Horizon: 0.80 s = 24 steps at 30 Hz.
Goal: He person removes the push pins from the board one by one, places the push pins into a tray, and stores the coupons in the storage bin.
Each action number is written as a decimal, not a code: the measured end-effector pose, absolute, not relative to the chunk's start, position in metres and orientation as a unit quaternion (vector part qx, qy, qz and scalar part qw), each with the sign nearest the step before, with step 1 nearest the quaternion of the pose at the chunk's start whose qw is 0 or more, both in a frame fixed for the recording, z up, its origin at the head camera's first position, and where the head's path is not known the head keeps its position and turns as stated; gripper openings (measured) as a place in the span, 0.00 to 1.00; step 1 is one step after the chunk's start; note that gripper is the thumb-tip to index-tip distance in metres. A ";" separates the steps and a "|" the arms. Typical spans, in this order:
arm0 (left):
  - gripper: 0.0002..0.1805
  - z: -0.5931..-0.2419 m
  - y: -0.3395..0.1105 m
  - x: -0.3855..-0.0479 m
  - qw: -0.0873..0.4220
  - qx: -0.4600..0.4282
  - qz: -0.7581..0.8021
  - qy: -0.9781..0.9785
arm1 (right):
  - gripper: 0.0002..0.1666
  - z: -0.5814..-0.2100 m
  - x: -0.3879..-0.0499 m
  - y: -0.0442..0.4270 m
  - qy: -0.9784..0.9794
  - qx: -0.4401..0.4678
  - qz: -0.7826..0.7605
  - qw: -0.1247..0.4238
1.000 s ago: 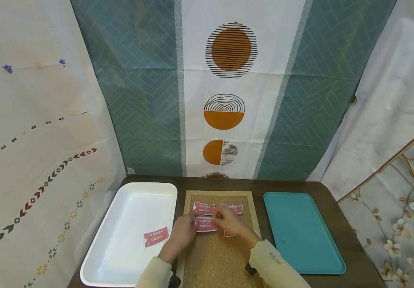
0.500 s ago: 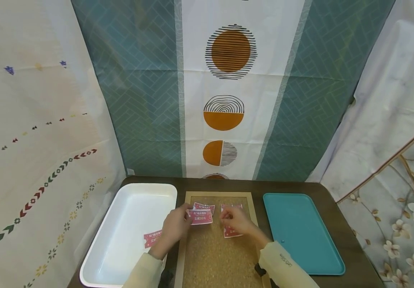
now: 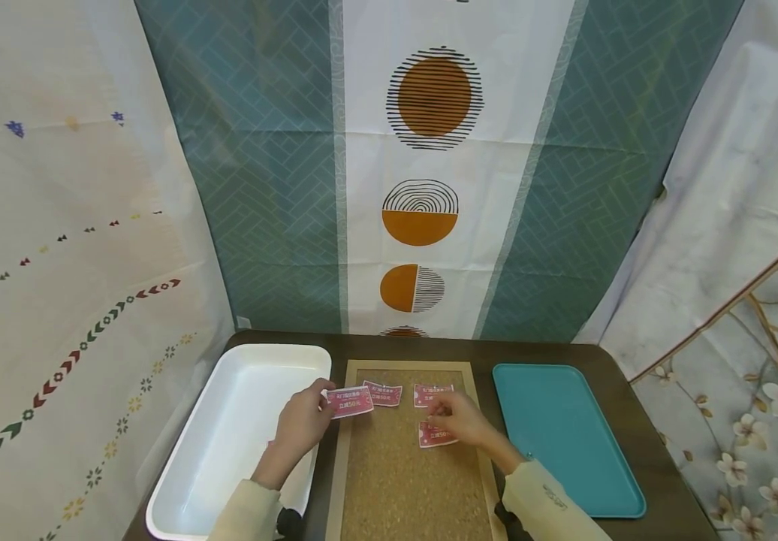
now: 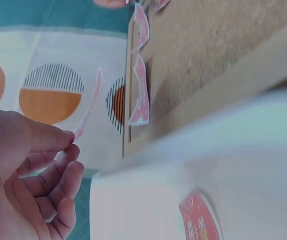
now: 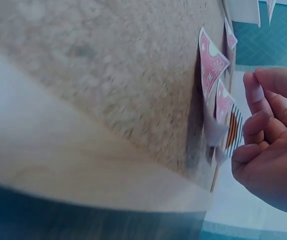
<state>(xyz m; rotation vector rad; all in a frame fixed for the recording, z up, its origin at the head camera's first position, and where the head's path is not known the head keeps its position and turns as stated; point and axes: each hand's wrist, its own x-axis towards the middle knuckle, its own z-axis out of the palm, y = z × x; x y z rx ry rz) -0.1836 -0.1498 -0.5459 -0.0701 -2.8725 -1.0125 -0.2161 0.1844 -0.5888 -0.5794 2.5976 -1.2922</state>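
My left hand (image 3: pixel 303 418) pinches a pink-and-white paper coupon (image 3: pixel 351 403) between thumb and fingers, held above the gap between the white tray and the cork board (image 3: pixel 396 481). On the board lie an upper-left coupon (image 3: pixel 385 396), an upper-right coupon (image 3: pixel 429 394) and a lower-right coupon (image 3: pixel 433 435); their edges curl up. My right hand (image 3: pixel 462 421) hovers over the two right-hand coupons, thumb and index tips pressed together. A tiny bright speck shows at those tips in the left wrist view, like a pin, though too small to be sure.
The white tray (image 3: pixel 186 458) stands left of the board, with another pink coupon (image 4: pixel 201 218) inside, mostly behind my left arm in the head view. To the right is a teal tray (image 3: pixel 571 436) bearing a tiny shiny object (image 3: pixel 529 455). Curtains surround the dark table.
My left hand has lifted the lower-left coupon off the board and carried it left toward the white tray. My right hand has shifted right, away from where that coupon lay.
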 end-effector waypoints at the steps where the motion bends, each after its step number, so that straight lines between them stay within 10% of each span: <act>1: 0.19 -0.546 -0.153 -0.184 0.045 -0.019 -0.333 -0.942 | 0.02 -0.589 -0.215 0.187 0.875 -0.192 -0.436 0.091; 24: 0.18 -0.548 -0.208 -0.173 0.033 0.011 -0.274 -0.961 | 0.03 -0.598 -0.206 0.238 0.874 -0.115 -0.465 0.076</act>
